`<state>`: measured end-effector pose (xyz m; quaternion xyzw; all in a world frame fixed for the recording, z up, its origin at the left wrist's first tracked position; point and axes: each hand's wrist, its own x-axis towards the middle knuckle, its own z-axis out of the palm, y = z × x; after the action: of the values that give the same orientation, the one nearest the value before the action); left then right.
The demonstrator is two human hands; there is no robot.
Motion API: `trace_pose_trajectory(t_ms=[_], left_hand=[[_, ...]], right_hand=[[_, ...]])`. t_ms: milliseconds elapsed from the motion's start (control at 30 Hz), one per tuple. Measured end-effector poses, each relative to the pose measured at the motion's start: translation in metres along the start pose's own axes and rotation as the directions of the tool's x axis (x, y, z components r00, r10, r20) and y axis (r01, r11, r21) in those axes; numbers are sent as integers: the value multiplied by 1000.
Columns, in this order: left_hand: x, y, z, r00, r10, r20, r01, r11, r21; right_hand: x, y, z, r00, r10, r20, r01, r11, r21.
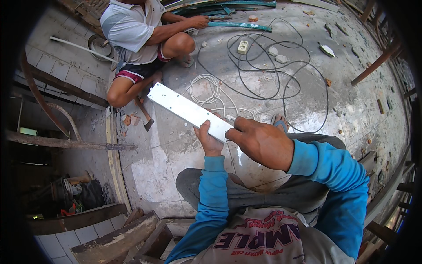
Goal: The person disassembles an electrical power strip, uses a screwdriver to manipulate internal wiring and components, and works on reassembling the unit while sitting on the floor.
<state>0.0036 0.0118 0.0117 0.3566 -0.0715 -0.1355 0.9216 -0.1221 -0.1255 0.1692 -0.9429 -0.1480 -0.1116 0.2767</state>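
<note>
The fingers of the left hand (209, 140) wrap the near end of a long white bar (184, 108) from below, thumb pressed on its upper face. The fingers of the right hand (263, 143) are bunched together at the bar's near right corner; whether they pinch something small there cannot be told. The bar is held up over the tiled floor (154, 178), slanting away to the upper left, small dark spots along its face.

Just beyond it, a loosely coiled white cable (216, 90) lies on the floor. Near the bar's far end is a hatchet (144, 112) with a wooden handle. Farther out, a black cable (327, 101) spreads in wide loops around a pale socket block (242, 47). At the upper left a co-worker (132, 37) crouches, hands by the end of a teal strip (239, 25).
</note>
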Motion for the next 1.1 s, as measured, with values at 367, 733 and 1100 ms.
trace_pose_trajectory(t_ms=[367, 733, 1100], left_hand=[[-2, 3, 5, 1000, -9, 10, 8, 999, 41], [-1, 1, 4, 1000, -9, -13, 9, 999, 35], [-2, 0, 5, 1000, -17, -17, 18, 999, 36]], right_hand=[[1, 8, 8, 998, -53, -16, 53, 998, -18], [0, 4, 3, 997, 67, 26, -67, 997, 24], [-1, 10, 8, 995, -55, -82, 57, 998, 22]])
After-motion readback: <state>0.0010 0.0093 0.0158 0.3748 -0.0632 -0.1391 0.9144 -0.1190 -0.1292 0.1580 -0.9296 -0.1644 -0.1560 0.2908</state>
